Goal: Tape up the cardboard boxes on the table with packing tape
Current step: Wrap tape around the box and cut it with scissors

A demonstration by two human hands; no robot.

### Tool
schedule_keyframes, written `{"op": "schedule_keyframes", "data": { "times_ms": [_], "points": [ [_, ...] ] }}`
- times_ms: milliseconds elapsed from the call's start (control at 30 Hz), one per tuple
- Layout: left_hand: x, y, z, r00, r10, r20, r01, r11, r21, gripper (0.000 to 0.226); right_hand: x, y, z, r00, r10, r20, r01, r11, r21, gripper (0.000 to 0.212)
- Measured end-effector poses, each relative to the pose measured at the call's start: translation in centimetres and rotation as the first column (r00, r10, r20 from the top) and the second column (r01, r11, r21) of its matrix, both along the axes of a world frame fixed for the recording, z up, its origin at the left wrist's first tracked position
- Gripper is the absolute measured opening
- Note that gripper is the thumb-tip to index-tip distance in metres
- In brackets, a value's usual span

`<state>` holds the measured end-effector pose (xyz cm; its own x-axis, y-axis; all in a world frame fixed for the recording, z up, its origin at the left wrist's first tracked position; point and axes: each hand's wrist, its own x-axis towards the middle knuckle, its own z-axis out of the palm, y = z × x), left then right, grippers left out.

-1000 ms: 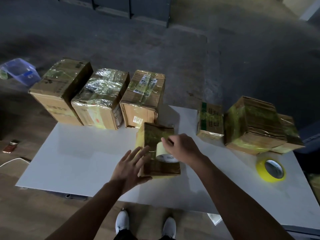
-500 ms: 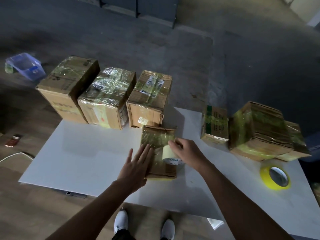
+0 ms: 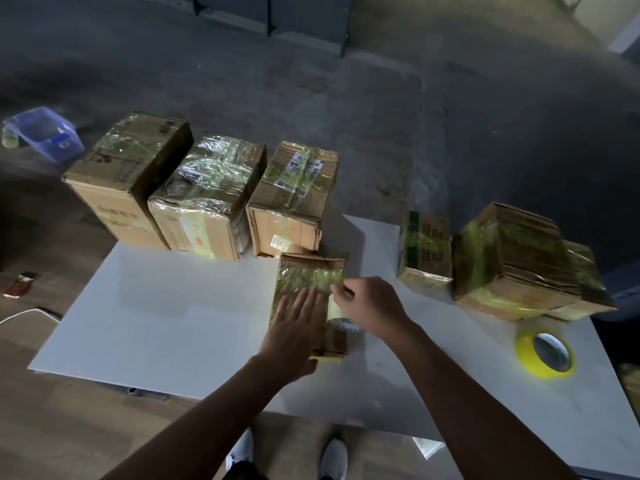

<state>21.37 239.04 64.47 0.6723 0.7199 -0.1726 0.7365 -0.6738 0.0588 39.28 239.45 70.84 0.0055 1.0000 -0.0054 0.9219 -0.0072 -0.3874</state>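
The left hand [image 3: 297, 329] lies flat, fingers straight, on the small box [image 3: 311, 273] in the middle of the white table [image 3: 166, 323]; the right hand [image 3: 375, 306] grips the tape roll [image 3: 337, 315] at the box's right edge.

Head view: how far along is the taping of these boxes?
Done, by the look: the left row of three boxes and the right cluster of boxes all carry glossy tape. In hand: the small middle box, left hand pressing flat on it, right hand gripping the tape roll at its edge. Left: finishing this box; I see no untaped one. A yellow roll lies spare.
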Motion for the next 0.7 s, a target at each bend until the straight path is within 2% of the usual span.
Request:
{"op": "schedule_keyframes", "data": {
  "times_ms": [67, 167, 200, 300, 467, 700],
  "points": [
    [0.7, 0.1, -0.3, 0.999, -0.022, 0.034, 0.023, 1.000, -0.021, 0.120, 0.9, -0.3, -0.1, 0.995, -0.008, -0.097, 0.008, 1.000, 0.000, 0.050],
    [0.2, 0.3, -1.0, 0.998, -0.044, 0.053, 0.044, 0.999, 0.007, 0.120, 2.2, -1.2, -0.2, 0.941, -0.020, -0.338, -0.016, 0.995, -0.104, 0.039],
    [0.0, 0.3, -1.1, 0.997, -0.044, 0.062, 0.044, 0.999, 0.005, 0.119, 2.6, -1.2, -0.2, 0.932, -0.014, -0.361, -0.027, 0.994, -0.109, 0.039],
    [0.0, 0.3, -1.1, 0.997, -0.071, 0.042, 0.070, 0.997, 0.025, 0.116, 3.9, -1.1, -0.3, 0.975, 0.021, -0.223, -0.025, 1.000, -0.012, 0.046],
    [-0.1, 0.5, -1.5, 0.997, -0.077, 0.030, 0.076, 0.997, 0.022, 0.113, 6.0, -2.2, -2.5, 0.994, -0.020, -0.106, 0.016, 0.999, -0.040, 0.052],
    [-0.1, 0.5, -1.7, 0.997, -0.067, 0.045, 0.068, 0.998, -0.012, 0.112, 5.9, -1.5, -3.9, 0.991, 0.073, -0.112, -0.085, 0.991, -0.105, 0.050]
  ]
}}
